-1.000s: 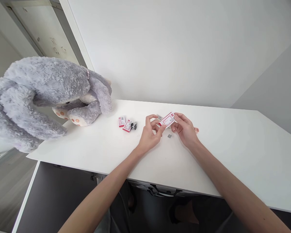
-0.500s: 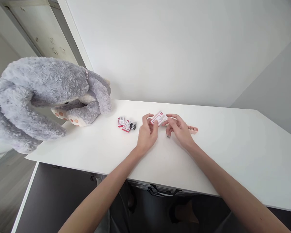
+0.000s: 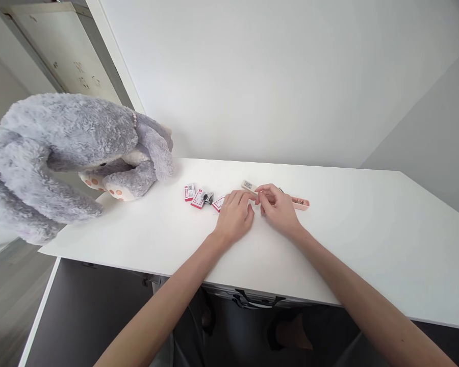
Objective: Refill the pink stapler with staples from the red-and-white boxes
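My left hand [image 3: 235, 214] rests low over the tabletop, fingers stretched out and palm down, its index fingertip close to my right fingers. Beside its knuckles lies a small white-and-red box [image 3: 218, 204], partly covered by the hand. My right hand [image 3: 278, 209] has thumb and fingers pinched together; whatever is between them is too small or hidden to make out. Behind the fingertips lies a cream strip-shaped piece with a printed label [image 3: 248, 185]. To the right, a narrow pink tray [image 3: 300, 207] with small items inside shows partly from behind my right hand.
Two more white-and-red boxes [image 3: 189, 192] [image 3: 198, 199] lie left of my hands, with a small black-and-silver object [image 3: 208, 198] against one. A large grey plush toy [image 3: 72, 127] sits at the left end of the white table [image 3: 156, 234]. A wall rises behind.
My left hand has let go of the white-and-red box, which now lies left of it, and has lowered to the table. My right fingers moved slightly left into a pinch; the cream piece has come into view.
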Tool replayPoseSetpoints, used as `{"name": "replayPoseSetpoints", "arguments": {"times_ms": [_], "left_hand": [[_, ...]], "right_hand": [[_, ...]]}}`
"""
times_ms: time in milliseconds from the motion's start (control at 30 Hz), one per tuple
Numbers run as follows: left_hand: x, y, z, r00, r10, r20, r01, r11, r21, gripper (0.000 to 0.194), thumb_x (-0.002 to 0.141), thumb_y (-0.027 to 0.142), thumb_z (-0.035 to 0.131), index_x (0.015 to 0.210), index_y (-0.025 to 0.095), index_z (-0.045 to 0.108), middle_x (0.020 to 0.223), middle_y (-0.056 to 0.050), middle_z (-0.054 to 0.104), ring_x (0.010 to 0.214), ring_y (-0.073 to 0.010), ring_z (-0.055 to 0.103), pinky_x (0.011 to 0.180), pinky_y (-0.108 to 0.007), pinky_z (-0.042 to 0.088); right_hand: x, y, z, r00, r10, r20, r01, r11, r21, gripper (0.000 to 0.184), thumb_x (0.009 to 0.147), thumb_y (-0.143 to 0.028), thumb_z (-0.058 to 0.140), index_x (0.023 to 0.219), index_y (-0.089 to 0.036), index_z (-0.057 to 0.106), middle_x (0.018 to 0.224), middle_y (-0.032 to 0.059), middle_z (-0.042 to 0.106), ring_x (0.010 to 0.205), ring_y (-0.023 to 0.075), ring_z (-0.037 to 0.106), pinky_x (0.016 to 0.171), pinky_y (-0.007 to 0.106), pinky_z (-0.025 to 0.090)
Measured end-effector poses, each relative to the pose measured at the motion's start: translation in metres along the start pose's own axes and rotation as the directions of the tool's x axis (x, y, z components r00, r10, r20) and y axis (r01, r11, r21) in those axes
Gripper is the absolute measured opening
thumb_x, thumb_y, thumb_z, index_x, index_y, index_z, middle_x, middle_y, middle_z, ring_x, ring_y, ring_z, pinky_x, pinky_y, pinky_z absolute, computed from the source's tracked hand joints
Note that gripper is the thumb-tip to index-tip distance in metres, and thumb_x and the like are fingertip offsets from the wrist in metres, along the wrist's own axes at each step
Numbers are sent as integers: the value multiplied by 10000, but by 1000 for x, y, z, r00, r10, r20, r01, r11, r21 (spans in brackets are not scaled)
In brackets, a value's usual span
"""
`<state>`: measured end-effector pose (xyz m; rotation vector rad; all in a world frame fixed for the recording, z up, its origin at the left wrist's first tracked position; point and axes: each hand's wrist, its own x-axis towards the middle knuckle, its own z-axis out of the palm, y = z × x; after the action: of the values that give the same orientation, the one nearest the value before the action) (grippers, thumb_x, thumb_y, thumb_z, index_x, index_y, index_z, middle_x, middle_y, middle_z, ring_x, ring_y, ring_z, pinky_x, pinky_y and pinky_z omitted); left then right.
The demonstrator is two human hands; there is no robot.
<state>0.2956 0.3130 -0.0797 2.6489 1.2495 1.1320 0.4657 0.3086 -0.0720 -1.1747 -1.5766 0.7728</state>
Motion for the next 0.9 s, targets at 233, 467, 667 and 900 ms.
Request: {"name": "replayPoseSetpoints", "arguments": {"times_ms": [233,467,667,900], "left_hand": [[-5,-9,12,980,-150,127,142,987,71,172,931,173,536,1096,210,563,1181,-95,647,1156,-287,576,1004,-461,479],[-5,-10,14,972,-208,107,196,974,118,198,931,178,524,1128,192,537,1186,-116,618,1147,-309,551,996,-474,478],[-3,-10,12,987,-124,98,119,991,55,281,917,116,482,1186,192,511,1240,-127,585,1179,-293,540,1013,-464,483],[-1,-7,11,995,-91,34,89,994,55,394,903,96,466,1290,166,478,1367,-181,511,1254,-323,524,1024,-500,486]], "right_hand": [[0,3,-1,999,-28,43,36,980,-195,179,964,-350,489,1037,-259,625,754,-4,708,573,172,585,628,311,454],[1,12,-1,992,-122,34,127,931,-342,143,960,-298,475,979,-257,611,556,-72,553,506,163,508,723,324,436],[0,18,-2,994,-99,-37,82,946,-312,136,943,-289,481,971,-249,608,549,-73,497,516,162,489,619,293,382],[-19,16,-10,997,-33,-67,14,964,-266,162,957,-341,488,985,-253,621,647,-34,562,589,178,543,627,321,439]]}}
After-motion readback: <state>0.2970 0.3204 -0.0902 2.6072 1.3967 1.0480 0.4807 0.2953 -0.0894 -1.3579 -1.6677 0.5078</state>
